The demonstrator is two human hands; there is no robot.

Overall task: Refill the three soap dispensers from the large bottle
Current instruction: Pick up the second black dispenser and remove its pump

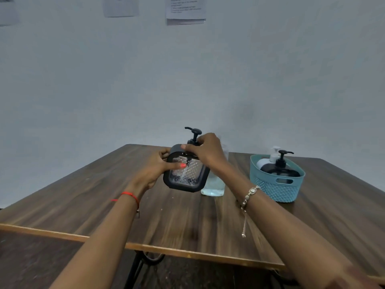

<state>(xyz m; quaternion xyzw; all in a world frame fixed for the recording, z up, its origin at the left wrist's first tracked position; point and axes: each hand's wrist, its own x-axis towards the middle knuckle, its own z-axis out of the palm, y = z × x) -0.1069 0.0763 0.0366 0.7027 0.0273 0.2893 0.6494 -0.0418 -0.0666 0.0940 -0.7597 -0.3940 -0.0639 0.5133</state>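
Black-framed and clear-bodied, a soap dispenser [187, 174] is held tilted over the wooden table [177, 222]. Its left side is gripped by the left hand [155, 167], the thumb laid across the textured front. The pump collar is clasped by the curled fingers of the right hand [206, 151]. Just behind it the large bottle [213, 187] is stood on the table, partly hidden. Further right, a black dispenser [280, 170] and a white dispenser [265, 161] are kept in a teal basket [279, 190].
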